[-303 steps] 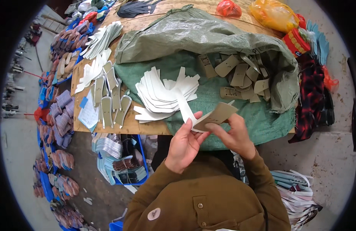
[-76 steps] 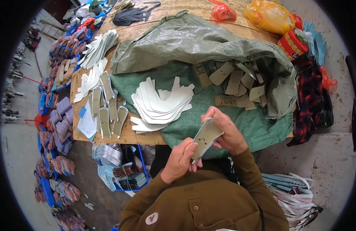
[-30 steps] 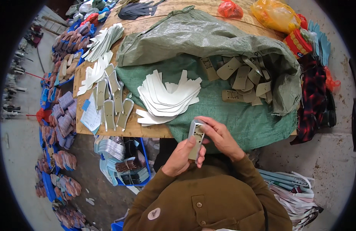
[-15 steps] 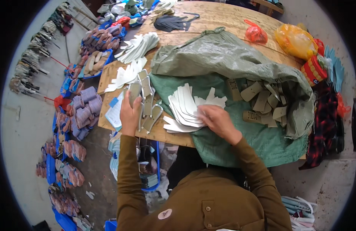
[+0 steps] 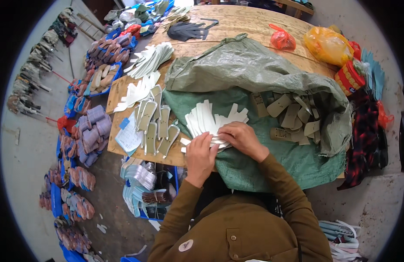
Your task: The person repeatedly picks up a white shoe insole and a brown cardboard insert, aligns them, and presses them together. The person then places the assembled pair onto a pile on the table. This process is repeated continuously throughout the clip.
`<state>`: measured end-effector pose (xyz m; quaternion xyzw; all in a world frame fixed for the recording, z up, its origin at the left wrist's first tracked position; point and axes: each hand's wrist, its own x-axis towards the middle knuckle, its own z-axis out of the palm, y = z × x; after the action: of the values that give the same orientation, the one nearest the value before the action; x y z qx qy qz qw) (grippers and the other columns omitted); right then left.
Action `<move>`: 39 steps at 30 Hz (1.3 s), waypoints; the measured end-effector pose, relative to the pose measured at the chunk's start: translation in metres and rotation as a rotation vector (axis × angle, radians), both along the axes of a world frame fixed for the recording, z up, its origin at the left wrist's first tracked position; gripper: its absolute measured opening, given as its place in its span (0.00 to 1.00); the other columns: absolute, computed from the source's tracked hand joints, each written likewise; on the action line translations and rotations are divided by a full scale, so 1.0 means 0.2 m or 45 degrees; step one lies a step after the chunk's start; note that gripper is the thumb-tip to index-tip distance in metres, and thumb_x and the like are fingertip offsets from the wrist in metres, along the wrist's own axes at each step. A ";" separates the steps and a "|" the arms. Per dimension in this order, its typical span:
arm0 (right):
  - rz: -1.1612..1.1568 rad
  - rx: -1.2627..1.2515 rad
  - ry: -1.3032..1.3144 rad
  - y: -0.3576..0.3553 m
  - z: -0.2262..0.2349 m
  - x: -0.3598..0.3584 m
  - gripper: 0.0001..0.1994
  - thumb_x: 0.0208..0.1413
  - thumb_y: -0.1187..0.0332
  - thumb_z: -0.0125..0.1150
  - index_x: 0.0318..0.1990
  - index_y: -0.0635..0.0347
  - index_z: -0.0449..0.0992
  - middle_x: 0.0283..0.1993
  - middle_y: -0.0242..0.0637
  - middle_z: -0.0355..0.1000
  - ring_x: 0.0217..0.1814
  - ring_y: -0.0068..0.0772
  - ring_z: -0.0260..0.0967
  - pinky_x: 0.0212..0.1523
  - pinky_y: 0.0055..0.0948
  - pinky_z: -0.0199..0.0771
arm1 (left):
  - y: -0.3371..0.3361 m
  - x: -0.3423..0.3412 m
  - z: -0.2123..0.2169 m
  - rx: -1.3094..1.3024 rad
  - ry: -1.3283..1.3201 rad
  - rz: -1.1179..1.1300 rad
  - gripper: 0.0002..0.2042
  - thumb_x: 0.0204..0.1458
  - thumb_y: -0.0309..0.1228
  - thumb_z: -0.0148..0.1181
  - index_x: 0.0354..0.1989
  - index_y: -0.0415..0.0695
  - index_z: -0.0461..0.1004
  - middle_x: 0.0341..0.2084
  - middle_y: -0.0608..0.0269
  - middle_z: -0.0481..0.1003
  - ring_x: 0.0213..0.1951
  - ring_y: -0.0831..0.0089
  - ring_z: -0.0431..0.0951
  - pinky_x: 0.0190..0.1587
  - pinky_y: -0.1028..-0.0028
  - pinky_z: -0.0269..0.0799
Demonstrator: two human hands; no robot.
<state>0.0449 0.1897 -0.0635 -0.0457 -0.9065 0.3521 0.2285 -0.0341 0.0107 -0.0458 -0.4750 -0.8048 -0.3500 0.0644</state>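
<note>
A fanned pile of flat white cut pieces with narrow, forked ends lies on the green woven sack before me. My left hand is at the pile's near edge, its fingers closed on the white pieces. Close beside it, my right hand bends over the same pile, fingers pinched on the white pieces; its fingertips are partly hidden. Left of the pile, several olive tongue-shaped pieces with pale edges and small holes lie on the wooden table. More olive pieces are heaped in the sack's mouth.
A written paper sheet lies at the wooden table's left edge. Further back are white piece stacks and dark cut pieces. Red and yellow plastic bags stand at back right. A blue crate with bundled pieces sits below.
My left hand has left the olive pieces, which now lie on the table, and moved right to the white pile. My right hand stays at that pile, its fingers closer in.
</note>
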 end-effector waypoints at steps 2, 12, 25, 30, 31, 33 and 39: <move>-0.076 -0.009 0.012 0.01 -0.03 -0.01 0.06 0.56 0.68 0.61 0.37 0.59 0.79 0.37 0.41 0.78 0.41 0.45 0.75 0.40 0.37 0.73 | -0.01 -0.03 -0.06 -0.089 -0.017 -0.016 0.16 0.54 0.31 0.60 0.50 0.39 0.73 0.48 0.52 0.75 0.50 0.54 0.73 0.53 0.60 0.65; 0.098 0.187 0.398 -0.09 0.21 0.18 0.10 0.50 0.76 0.62 0.42 0.59 0.77 0.46 0.39 0.76 0.50 0.43 0.74 0.52 0.41 0.73 | 0.06 0.16 0.01 0.639 -2.113 -0.231 0.20 0.66 0.42 0.49 0.52 0.35 0.71 0.44 0.56 0.77 0.43 0.67 0.80 0.41 0.71 0.79; -0.788 0.410 -0.346 0.58 -0.10 -0.11 0.19 0.51 0.54 0.65 0.41 0.63 0.80 0.45 0.55 0.75 0.46 0.57 0.74 0.45 0.48 0.74 | 0.33 0.02 -0.21 0.963 -2.512 -0.430 0.19 0.66 0.39 0.47 0.58 0.38 0.65 0.59 0.55 0.69 0.62 0.62 0.68 0.63 0.60 0.65; -0.754 0.143 -0.312 0.60 -0.06 -0.07 0.18 0.52 0.59 0.64 0.46 0.61 0.76 0.45 0.55 0.75 0.46 0.60 0.73 0.46 0.50 0.72 | 0.33 0.04 -0.28 0.919 -2.383 -0.521 0.20 0.67 0.37 0.46 0.62 0.39 0.62 0.61 0.57 0.66 0.65 0.61 0.64 0.68 0.58 0.57; -0.774 0.101 -0.280 0.62 -0.07 -0.05 0.17 0.53 0.59 0.63 0.46 0.61 0.76 0.45 0.56 0.74 0.46 0.61 0.72 0.46 0.51 0.72 | 0.34 0.05 -0.27 0.948 -2.403 -0.499 0.20 0.67 0.37 0.46 0.62 0.39 0.62 0.61 0.57 0.66 0.64 0.62 0.64 0.68 0.58 0.58; -0.757 0.094 -0.272 0.66 -0.07 -0.03 0.17 0.54 0.59 0.62 0.46 0.61 0.76 0.45 0.56 0.74 0.46 0.62 0.71 0.46 0.51 0.71 | 0.34 0.05 -0.28 0.974 -2.418 -0.458 0.20 0.67 0.37 0.45 0.62 0.39 0.61 0.61 0.57 0.66 0.64 0.62 0.64 0.68 0.58 0.58; -0.711 0.096 0.027 0.62 -0.02 0.05 0.15 0.56 0.63 0.57 0.45 0.66 0.74 0.46 0.58 0.72 0.45 0.64 0.70 0.46 0.53 0.70 | 0.36 0.05 -0.26 0.960 -2.437 -0.371 0.21 0.68 0.37 0.43 0.65 0.39 0.58 0.64 0.59 0.63 0.65 0.64 0.62 0.68 0.59 0.56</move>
<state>0.0549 0.3144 -0.0677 -0.2815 -0.8688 0.2420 0.3276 -0.0244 0.0827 -0.0984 -0.0400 -0.2925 -0.8141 -0.5002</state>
